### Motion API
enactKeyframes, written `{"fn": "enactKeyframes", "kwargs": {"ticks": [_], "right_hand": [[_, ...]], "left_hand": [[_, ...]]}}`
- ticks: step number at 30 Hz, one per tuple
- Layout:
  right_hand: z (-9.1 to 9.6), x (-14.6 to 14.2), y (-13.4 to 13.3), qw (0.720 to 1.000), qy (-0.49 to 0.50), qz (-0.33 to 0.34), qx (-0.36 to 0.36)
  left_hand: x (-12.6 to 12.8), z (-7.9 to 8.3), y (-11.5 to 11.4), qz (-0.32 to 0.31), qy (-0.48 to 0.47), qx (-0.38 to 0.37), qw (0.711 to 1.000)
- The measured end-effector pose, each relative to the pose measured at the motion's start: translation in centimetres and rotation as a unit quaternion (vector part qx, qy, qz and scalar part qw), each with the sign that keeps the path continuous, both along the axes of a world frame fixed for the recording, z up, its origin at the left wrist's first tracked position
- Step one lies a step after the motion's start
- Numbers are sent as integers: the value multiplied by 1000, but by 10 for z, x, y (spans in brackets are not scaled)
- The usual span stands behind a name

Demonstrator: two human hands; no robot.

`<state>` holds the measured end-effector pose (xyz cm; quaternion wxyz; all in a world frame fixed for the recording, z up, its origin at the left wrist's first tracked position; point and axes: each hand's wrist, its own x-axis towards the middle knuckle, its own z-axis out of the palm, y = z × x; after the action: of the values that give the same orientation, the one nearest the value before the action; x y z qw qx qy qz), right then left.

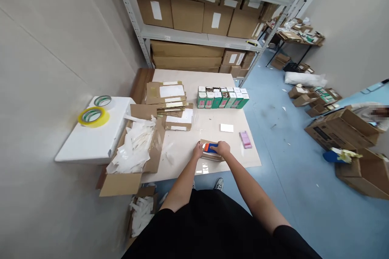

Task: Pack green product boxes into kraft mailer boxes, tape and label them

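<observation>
A small cardboard box (214, 158) lies near the front edge of the table. Over its top, my right hand (223, 148) is closed around a blue-and-orange hand tool (210, 147), whose exact kind I cannot make out. My left hand (198, 149) grips the left end of the box. A small white box (226, 128) rests just beyond my right hand, and a pink-purple pack (245, 139) sits to its right. Farther back stand rows of green-and-white boxes (217, 100).
Flattened cardboard boxes (167, 93) are piled at the back left of the table. An open carton (120, 184) holds white packets. Yellow tape (93, 116) lies on a white surface at left. Shelving (200, 36) with cartons stands behind. A person (375, 111) is at far right.
</observation>
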<state>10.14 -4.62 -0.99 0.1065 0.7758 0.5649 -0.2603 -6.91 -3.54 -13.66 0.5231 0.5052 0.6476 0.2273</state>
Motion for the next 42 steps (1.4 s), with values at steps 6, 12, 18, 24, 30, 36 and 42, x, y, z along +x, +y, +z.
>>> {"fn": "enactKeyframes", "kwargs": {"ticks": [6, 12, 18, 24, 30, 36, 42], "right_hand": [[8, 19, 1, 1000, 12, -20, -15], [7, 20, 1, 999, 25, -9, -18], [4, 48, -6, 1000, 12, -8, -15], [7, 132, -37, 998, -25, -46, -24], [3, 168, -63, 997, -27, -63, -24], [-1, 169, -70, 997, -17, -74, -21], [-9, 174, -76, 996, -7, -89, -17]], "left_hand": [[23, 2, 4, -16, 39, -39, 998], [17, 7, 0, -21, 55, -34, 998], [16, 8, -3, -23, 68, -19, 997], [16, 6, -2, -41, 127, -20, 991], [13, 4, 0, -55, 140, -2, 989], [14, 7, 0, -57, 147, -2, 988], [15, 6, 1, -56, 136, -19, 989]]}}
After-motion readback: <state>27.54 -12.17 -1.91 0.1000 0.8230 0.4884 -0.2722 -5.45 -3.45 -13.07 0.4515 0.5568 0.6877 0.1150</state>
